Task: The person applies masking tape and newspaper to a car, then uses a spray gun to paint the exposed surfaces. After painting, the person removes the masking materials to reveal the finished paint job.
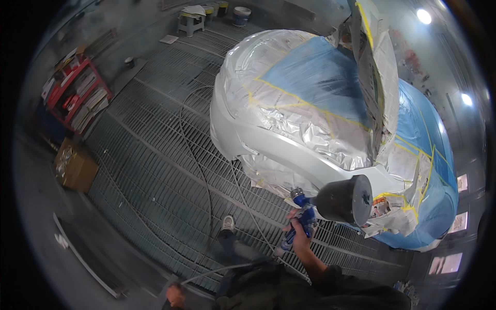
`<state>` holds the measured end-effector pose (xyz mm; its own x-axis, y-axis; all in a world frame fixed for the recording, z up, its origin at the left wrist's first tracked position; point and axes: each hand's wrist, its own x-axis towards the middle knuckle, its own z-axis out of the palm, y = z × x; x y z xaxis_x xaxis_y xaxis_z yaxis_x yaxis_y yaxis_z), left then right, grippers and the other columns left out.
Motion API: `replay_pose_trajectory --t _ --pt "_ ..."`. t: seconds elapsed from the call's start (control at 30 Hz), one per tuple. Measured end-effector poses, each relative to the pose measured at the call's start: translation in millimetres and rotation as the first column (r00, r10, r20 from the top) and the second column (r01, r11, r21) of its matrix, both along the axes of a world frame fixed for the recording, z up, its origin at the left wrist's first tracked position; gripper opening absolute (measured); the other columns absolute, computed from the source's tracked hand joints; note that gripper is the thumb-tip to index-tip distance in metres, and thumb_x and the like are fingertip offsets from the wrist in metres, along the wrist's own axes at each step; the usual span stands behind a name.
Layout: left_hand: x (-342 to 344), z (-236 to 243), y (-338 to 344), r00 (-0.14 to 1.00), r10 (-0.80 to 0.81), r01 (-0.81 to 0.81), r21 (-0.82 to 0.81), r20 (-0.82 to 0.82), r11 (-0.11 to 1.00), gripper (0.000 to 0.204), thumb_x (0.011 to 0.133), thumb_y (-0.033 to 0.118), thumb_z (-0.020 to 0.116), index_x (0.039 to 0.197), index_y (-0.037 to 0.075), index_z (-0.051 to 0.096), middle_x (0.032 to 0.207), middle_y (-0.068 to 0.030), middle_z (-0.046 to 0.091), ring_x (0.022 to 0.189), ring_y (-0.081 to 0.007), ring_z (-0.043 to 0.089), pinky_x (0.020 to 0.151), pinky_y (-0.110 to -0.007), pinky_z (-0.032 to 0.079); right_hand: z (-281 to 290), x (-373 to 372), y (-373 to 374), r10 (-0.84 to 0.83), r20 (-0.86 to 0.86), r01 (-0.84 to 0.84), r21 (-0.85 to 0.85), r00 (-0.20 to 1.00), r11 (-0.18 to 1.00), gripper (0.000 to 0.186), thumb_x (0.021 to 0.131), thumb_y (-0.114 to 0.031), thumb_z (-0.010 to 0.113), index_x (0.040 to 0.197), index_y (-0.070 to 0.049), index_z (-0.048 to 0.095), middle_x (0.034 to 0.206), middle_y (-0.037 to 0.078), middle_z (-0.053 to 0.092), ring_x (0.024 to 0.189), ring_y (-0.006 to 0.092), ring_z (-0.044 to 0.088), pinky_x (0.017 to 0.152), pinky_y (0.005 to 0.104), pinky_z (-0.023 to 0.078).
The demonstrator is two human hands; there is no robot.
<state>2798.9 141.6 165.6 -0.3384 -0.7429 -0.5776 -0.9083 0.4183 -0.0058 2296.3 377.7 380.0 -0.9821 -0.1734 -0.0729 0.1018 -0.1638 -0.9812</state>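
While the right hand's grip (301, 242) is wrapped round the spray gun (308, 218) near the pale car bumper (284, 161) and the left hand (174, 296) clasps the air hose (217, 269), even, square-on passes should work best.

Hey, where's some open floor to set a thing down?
The broadest open patch is the floor grating, between the red shelf and cardboard box on the left and the thin cord or hose toward the wrapped car. It's crowded by the stool and buckets and around your right hand, holding the spray gun.
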Motion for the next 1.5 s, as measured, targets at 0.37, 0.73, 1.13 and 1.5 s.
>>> replay_pose_trajectory --t 0.37,0.73,1.13,1.5 --pt "-215 60 -253 0.943 -0.302 0.278 -0.168 -0.140 0.946 0.018 0.088 0.019 0.062 0.097 0.008 0.072 0.101 -0.0145 0.069 0.094 -0.0366 0.067 0.078 -0.045 0.056 24 -41 -85 -0.283 0.065 0.288 -0.087 0.957 0.954 0.027 0.087 0.002 0.061 0.114 0.004 0.059 0.108 0.013 0.066 0.094 0.0217 0.066 0.056 0.0319 0.059" --pt "-314 9 -410 0.793 -0.601 0.609 0.129 -0.094 0.783 0.016 0.086 0.024 0.067 0.089 0.009 0.072 0.091 -0.0147 0.067 0.088 -0.0374 0.066 0.078 -0.051 0.054 37 17 -146 -0.806 -0.145 0.818 0.060 0.574 0.572 0.024 0.086 0.002 0.055 0.109 -0.001 0.061 0.100 0.008 0.065 0.084 0.0180 0.065 0.052 0.0303 0.057" --pt "-336 -4 -590 0.616 -0.787 0.731 0.339 0.049 0.593 0.023 0.084 0.021 0.063 0.097 0.007 0.075 0.095 -0.0174 0.070 0.090 -0.0406 0.066 0.083 -0.055 0.053 45 85 -319 -0.763 0.019 0.763 0.004 0.646 0.646 0.022 0.088 -0.002 0.059 0.111 -0.002 0.059 0.102 0.007 0.063 0.091 0.0167 0.063 0.054 0.0308 0.058" --pt "-366 -7 -543 0.463 -0.884 0.752 0.558 -0.069 0.351 0.030 0.088 0.028 0.063 0.098 0.002 0.074 0.096 -0.0209 0.070 0.093 -0.0407 0.066 0.082 -0.052 0.052 58 106 -311 -0.889 -0.071 0.892 0.028 0.452 0.451 0.030 0.088 -0.001 0.058 0.117 0.001 0.057 0.104 0.010 0.065 0.087 0.0179 0.064 0.052 0.0302 0.057"
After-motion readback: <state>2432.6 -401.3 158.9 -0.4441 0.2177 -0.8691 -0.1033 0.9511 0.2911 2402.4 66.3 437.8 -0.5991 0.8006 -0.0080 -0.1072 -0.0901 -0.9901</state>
